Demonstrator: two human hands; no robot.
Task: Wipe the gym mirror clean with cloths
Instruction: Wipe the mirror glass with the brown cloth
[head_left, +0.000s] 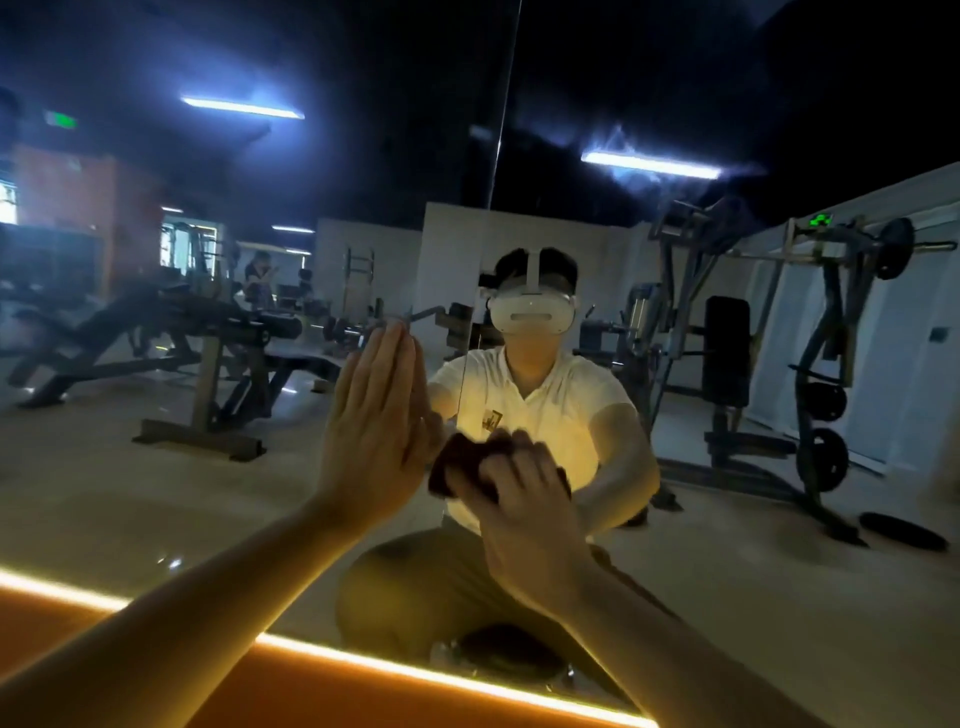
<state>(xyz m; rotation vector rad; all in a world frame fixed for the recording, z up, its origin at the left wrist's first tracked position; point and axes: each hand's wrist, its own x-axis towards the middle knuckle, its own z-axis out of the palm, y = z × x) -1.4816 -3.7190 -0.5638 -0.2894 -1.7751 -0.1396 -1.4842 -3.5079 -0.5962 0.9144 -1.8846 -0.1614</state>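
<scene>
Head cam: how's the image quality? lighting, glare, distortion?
Head view: dim room, warm glow from the floor light strip on both arms; ceiling tube lights flare and smear in the mirror; wide-angle bending at the edges; right hand and dark cloth slightly soft.

The large wall mirror is smooth, glossy glass, with a thin vertical seam between its panels. The crumpled dark reddish-brown cloth looks soft, matt and slightly fuzzy under the bare right hand. Along the mirror's bottom edge, the orange ledge looks smooth with a faint sheen beside a glowing amber light strip.
</scene>
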